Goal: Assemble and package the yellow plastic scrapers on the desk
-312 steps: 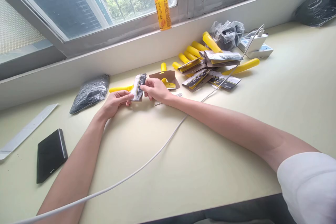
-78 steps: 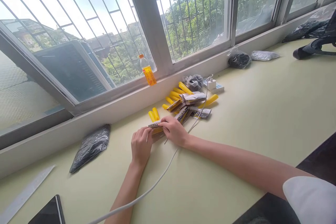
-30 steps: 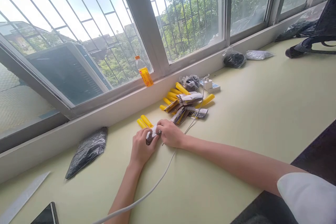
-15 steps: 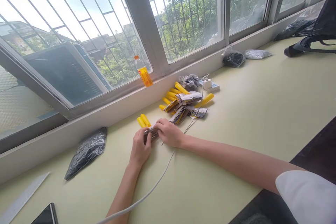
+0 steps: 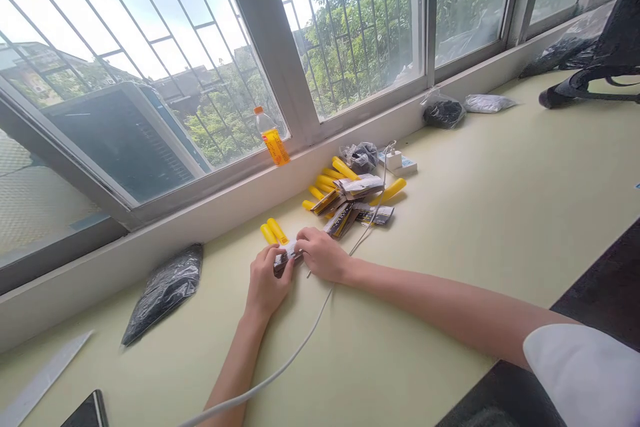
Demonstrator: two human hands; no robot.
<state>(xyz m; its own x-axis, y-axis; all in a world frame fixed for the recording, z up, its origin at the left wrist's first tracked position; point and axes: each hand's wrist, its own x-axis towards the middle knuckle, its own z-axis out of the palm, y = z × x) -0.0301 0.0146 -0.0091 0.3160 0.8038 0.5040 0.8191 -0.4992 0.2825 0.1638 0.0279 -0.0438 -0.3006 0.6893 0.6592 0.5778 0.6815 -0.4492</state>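
Observation:
A small folded printed card [image 5: 287,256], white on top with dark parts, lies low over the table between my two hands. My left hand [image 5: 266,288] grips its left end, thumb at the near edge and fingers over the far side. From the right, my right hand [image 5: 323,256] closes on the other end and covers much of it. Just beyond the fingers are two yellow handle-like pieces [image 5: 273,231]. Behind my right hand rises a heap of printed cards [image 5: 361,185] with yellow handles [image 5: 345,167] sticking out.
A white cable [image 5: 295,352] crosses the table under my right forearm to a plug on a power strip [image 5: 406,165]. An orange-labelled bottle [image 5: 275,144] stands on the ledge. Black bag [image 5: 165,290], phone [image 5: 87,410] and pale flat strip [image 5: 47,377] lie left.
The card between my hands has turned so that more of its white face shows. My left fingers and thumb have shifted slightly; the heap is unchanged.

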